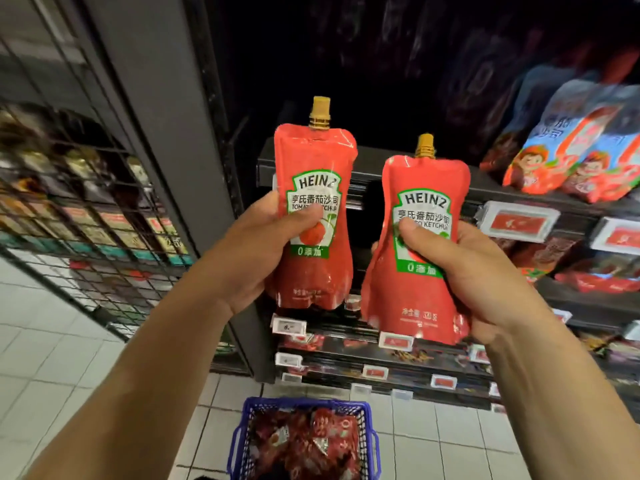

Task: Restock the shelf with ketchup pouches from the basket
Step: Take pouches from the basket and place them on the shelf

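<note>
My left hand [249, 251] grips a red Heinz ketchup pouch [317, 157] upright, its tan cap at the top. My right hand [474, 278] holds a second, identical pouch [420, 306] upright, slightly lower and to the right. Both pouches are raised in front of a dark shelf [363, 164] whose left part looks bare. Below on the floor stands a blue basket [242, 431] with several more red pouches [308, 441] lying in it.
Blue and red pouches [581, 143] stand on the right of the same shelf. Lower shelves carry price tags [517, 220] and dark red goods. A black wire rack [86, 202] of packets stands to the left, past a dark upright post [166, 126]. The floor is white tile.
</note>
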A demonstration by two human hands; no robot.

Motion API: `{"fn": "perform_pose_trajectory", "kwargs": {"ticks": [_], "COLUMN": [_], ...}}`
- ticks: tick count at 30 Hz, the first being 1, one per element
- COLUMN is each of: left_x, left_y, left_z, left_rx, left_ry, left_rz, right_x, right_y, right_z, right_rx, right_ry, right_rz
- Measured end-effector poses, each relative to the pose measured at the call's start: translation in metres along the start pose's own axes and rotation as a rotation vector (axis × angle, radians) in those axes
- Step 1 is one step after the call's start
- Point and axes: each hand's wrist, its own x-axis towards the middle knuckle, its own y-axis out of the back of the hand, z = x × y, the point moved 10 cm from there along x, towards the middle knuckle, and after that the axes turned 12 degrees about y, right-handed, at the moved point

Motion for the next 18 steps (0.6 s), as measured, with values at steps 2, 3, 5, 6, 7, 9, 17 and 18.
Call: {"fn": "perform_pose_trajectory", "kwargs": {"ticks": [2, 3, 5, 6, 7, 9, 17, 18], "left_x": [0.004, 0.007, 0.015, 0.020, 0.026, 0.037, 0.100, 0.109], "left_y": [-0.005, -0.009, -0.014, -0.014, -0.014, -0.014, 0.002, 0.006], "left_z": [0.019, 0.030, 0.054, 0.065, 0.078, 0.100, 0.152, 0.155], "left_rx": [0.031, 0.047, 0.061, 0.066, 0.079, 0.113, 0.191, 0.187], "left_ry": [-0.033, -0.054, -0.098, -0.116, -0.135, -0.163, -0.273, -0.288], "left_rz": [0.051, 0.071, 0.111, 0.146, 0.180, 0.217, 0.436, 0.459], "right_x": [0.014, 0.021, 0.036, 0.043, 0.051, 0.064, 0.106, 0.110], "right_y": [0.003, 0.006, 0.011, 0.014, 0.016, 0.021, 0.032, 0.032], "right_z": [-0.015, -0.022, -0.034, -0.039, -0.044, -0.052, -0.078, -0.080], "right_rx": [-0.001, 0.000, -0.008, -0.010, -0.013, -0.013, -0.028, -0.037], "right_ry": [0.037, 0.052, 0.073, 0.081, 0.090, 0.109, 0.139, 0.138], "right_rz": [-0.028, -0.040, -0.054, -0.061, -0.064, -0.048, -0.012, -0.011]}}
